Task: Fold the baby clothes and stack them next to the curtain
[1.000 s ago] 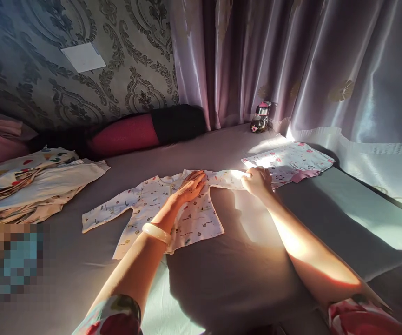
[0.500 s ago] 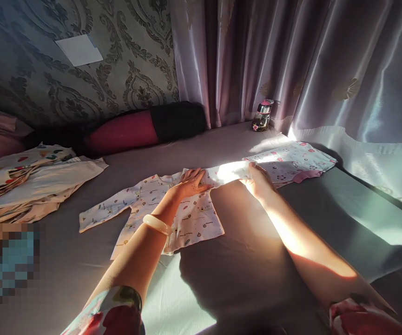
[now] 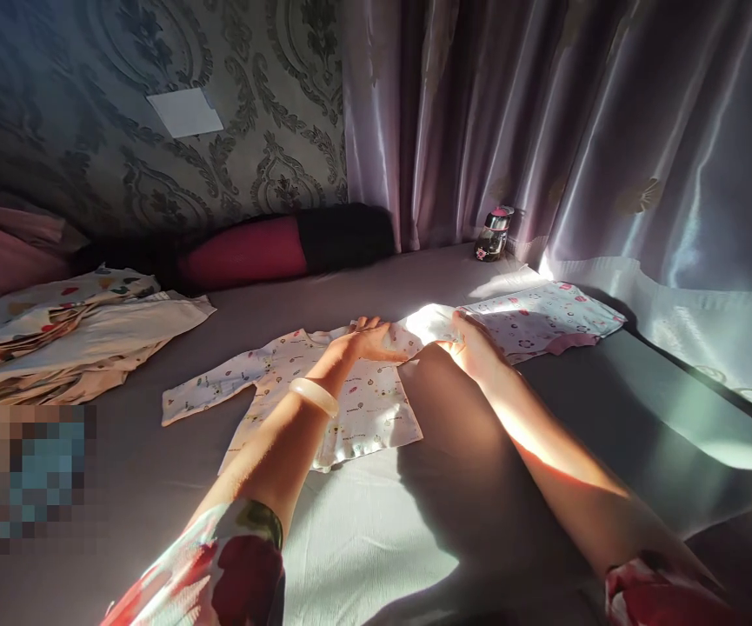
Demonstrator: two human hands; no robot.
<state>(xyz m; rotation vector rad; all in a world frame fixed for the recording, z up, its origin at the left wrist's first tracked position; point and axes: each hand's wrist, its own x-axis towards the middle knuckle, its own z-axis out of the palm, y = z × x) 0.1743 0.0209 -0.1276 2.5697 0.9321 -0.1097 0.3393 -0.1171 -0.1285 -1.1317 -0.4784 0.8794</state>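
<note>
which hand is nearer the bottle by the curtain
Right: the right hand, holding the sleeve, is in front of the bottle; the left hand is farther off, to the bottle's left.

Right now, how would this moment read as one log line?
left hand: on shirt, near shoulder | right hand: holding sleeve | clothes pile: left of shirt | bottle: near curtain

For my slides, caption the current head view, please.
Left hand at the shoulder of a printed shirt, right hand holding its sleeve, on a sunlit grey sheet.
</note>
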